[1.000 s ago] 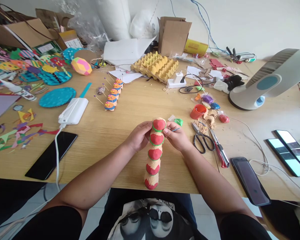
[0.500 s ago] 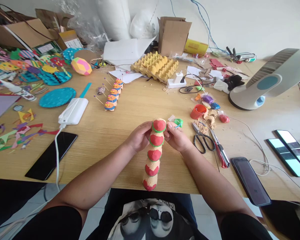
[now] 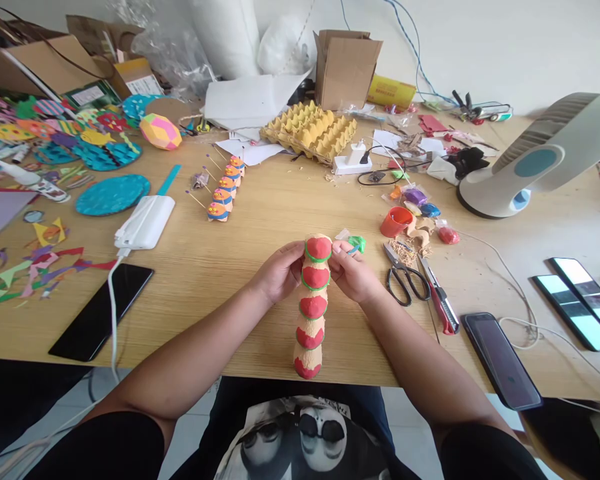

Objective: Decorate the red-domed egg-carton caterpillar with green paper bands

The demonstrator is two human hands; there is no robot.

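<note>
A knobbly strip of egg-carton cups (image 3: 312, 307), coated in tan clay with red patches edged in green, points from the middle of the table towards me. My left hand (image 3: 281, 272) is closed on the left side of its far end, thumb on top. On the opposite side, my right hand (image 3: 355, 272) pinches the same far cup. A thin teal piece (image 3: 353, 250) shows by the right fingers; whether they grip it is unclear. Just behind that hand lies a green clay packet (image 3: 357, 243).
A similar strip with orange and blue faces and pins (image 3: 225, 190) stands farther back. Scissors (image 3: 404, 275), a box cutter (image 3: 441, 300) and a phone (image 3: 501, 360) lie right. A power bank (image 3: 145, 223) is left, an egg tray (image 3: 310, 133) behind, a fan (image 3: 535, 160) far right.
The near end of the egg-carton strip has swung slightly to the right, so it lies straighter towards me. Both hands keep almost the same place at its far end.
</note>
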